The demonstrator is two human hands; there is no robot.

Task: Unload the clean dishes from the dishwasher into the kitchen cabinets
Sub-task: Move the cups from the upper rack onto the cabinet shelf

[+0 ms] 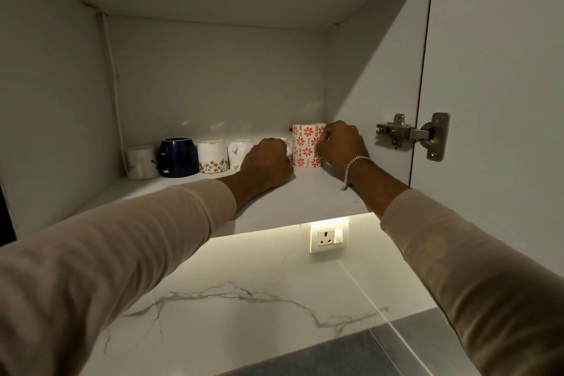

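Cabinet: an open white wall cabinet, seen from below and in front; its lower shelf carries a row of mugs along the back.
Far-left mug: white with a small dark sprig, upside down at the left end of the row.
Dark blue mug: rounded, upside down, touching the far-left mug.
Flower-band mug: white with a band of small flowers near the shelf, upside down, just beside the dark blue mug.
Bird mug: white with a faint green mark, upside down, partly hidden by the left hand.
Left hand: reaches in from a beige sleeve and rests low on the shelf with its back to the camera. Its fingers are curled round the hidden mug.
Hidden mug: white; only an edge shows behind the left hand, between the bird mug and the red-flowered mug.
Red-flowered mug: tall, white with red flowers and dots, upright on the shelf at the right end of the row, near the right wall.
Right hand: its fingers are curled and pressed together, gripping the right side of the red-flowered mug; the handle cannot be seen.
Bracelet: a silver chain on the right wrist.
Hinge: metal, joining the right cabinet wall to the open door.
Below the cabinet: a lit white marble wall with a socket.
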